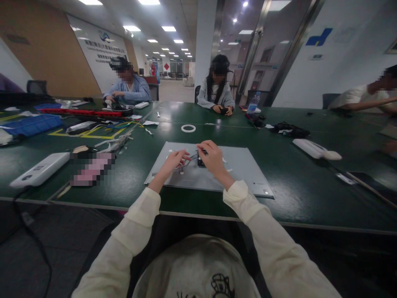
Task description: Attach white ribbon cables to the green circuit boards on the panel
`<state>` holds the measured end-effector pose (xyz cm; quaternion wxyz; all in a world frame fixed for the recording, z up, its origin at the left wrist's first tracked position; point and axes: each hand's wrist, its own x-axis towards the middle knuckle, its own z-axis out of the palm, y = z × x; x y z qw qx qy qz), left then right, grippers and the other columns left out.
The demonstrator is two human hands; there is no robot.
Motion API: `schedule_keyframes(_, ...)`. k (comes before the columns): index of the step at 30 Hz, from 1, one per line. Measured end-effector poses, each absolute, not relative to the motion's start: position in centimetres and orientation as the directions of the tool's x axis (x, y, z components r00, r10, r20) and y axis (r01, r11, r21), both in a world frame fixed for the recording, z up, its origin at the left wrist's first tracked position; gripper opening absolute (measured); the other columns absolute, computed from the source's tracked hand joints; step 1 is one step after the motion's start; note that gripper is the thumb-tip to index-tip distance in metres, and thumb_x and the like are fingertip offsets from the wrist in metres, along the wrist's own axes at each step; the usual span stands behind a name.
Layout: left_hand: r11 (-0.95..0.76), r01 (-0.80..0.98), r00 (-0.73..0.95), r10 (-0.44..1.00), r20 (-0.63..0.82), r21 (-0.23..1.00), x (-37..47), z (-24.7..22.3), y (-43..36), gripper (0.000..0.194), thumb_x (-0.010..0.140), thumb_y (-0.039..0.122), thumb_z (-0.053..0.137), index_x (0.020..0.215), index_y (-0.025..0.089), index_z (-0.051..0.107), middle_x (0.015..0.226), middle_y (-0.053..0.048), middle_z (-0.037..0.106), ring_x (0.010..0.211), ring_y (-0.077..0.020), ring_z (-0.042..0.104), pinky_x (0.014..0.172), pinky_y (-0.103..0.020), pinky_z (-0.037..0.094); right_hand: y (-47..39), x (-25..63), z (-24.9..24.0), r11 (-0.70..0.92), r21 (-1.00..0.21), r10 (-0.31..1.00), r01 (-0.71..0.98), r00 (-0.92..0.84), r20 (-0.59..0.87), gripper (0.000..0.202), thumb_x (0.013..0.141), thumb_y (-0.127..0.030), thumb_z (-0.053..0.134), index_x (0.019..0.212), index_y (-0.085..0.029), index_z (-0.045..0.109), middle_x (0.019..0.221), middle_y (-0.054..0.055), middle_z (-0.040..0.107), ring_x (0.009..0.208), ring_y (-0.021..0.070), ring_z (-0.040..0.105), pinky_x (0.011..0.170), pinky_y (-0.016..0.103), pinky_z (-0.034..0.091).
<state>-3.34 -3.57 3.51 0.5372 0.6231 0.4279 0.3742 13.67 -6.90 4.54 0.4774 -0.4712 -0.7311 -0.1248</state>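
A flat grey metal panel [245,174] lies on the table in front of me, with a small black part [201,162] near its middle. Grey cables [192,157] run from the black part to the left. Over the panel's left half is my left hand [174,162], its fingers apart beside the cables. My right hand [212,156] bends over the black part from the right. Its thumb and fingers are pressed together at the part's upper end, and what they pinch is too small to make out. A small connector [182,172] rests on the panel below my left hand.
A roll of white tape [188,128] lies beyond the panel on the green table [192,203]. At left are a white power bank [40,169], loose cables [116,142] and a blue tray [34,125]. Another white device [310,148] lies right. Several people sit around the table.
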Motion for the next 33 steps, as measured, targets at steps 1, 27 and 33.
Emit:
schedule_keyframes(1, 0.024, 0.042, 0.369, 0.929, -0.038, 0.999, -3.3, 3.5, -3.5, 0.047, 0.08, 0.053, 0.046, 0.094, 0.011, 0.062, 0.087, -0.011, 0.068, 0.051, -0.0077, 0.051, 0.045, -0.018, 0.034, -7.1, 13.5, 4.5, 0.551, -0.252, 0.575, 0.795, -0.143, 0.805, 0.022, 0.089, -0.023, 0.043, 0.092, -0.019, 0.065, 0.09, 0.008, 0.059, 0.087, 0.0177, 0.054, 0.078, 0.029, 0.044)
schedule_keyframes(27, -0.303, -0.154, 0.056, 0.948, 0.314, 0.94, -2.6, 3.2, -3.3, 0.032, 0.072, 0.043, 0.062, 0.076, 0.011, 0.062, 0.078, -0.008, 0.069, 0.072, -0.0174, 0.066, 0.063, -0.027, 0.053, -8.6, 10.8, 3.9, 0.148, -0.978, 0.973, 0.147, -0.198, 0.118, 0.021, 0.081, -0.032, 0.054, 0.08, -0.013, 0.063, 0.069, 0.005, 0.066, 0.058, 0.0116, 0.062, 0.052, 0.019, 0.049)
schedule_keyframes(33, -0.44, 0.218, 0.033, 0.895, 0.444, 0.871, -3.1, 2.8, -3.2, 0.03, 0.078, 0.042, 0.054, 0.076, 0.014, 0.065, 0.073, -0.005, 0.069, 0.064, -0.0139, 0.062, 0.057, -0.022, 0.048, -8.6, 11.2, 3.5, 0.16, -0.939, 0.98, 0.305, -0.163, 0.114, 0.019, 0.08, -0.023, 0.051, 0.071, -0.011, 0.063, 0.05, -0.002, 0.055, 0.04, 0.0048, 0.048, 0.04, 0.014, 0.036)
